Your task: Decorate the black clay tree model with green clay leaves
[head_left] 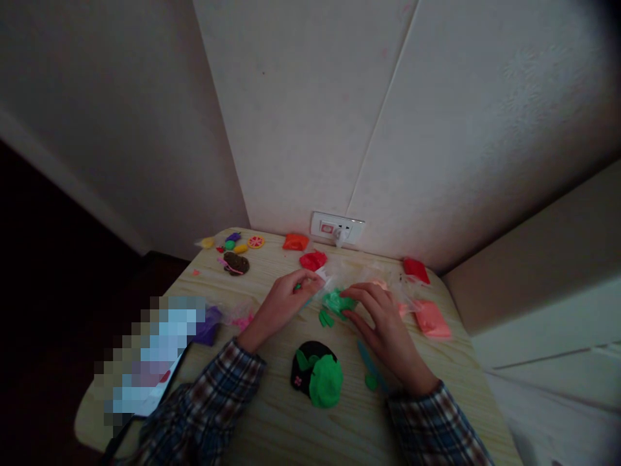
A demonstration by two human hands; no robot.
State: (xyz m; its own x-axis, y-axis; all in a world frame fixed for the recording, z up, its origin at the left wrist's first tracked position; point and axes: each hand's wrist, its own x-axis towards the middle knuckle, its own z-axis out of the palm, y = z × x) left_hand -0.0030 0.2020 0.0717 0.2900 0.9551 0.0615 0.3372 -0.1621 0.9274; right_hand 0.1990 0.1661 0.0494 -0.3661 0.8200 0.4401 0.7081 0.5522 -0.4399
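Note:
My left hand (294, 292) is closed, fingertips pinching at the edge of a clear plastic bag of green clay (334, 301). A small bit of green (297, 286) shows between its fingers. My right hand (381, 318) grips the same bag from the right, thumb below and fingers above. Several thin green clay strips (326, 318) lie just under the bag. Nearer to me sits a dark round base (301, 374) bearing a large green clay lump (326, 382), green leaf-like pieces and a small pink flower. Beside my right wrist are a blue tool (371, 362) and a green clay piece (371, 382).
Red (313, 260), orange (295, 242), salmon (431, 318) and purple (207, 325) clay packets lie around the wooden table (272, 421). Small clay fruits (240, 248) and a brown clay piece (236, 263) are at back left. A blurred-out screen (155, 362) stands left. A socket (337, 228) is on the wall.

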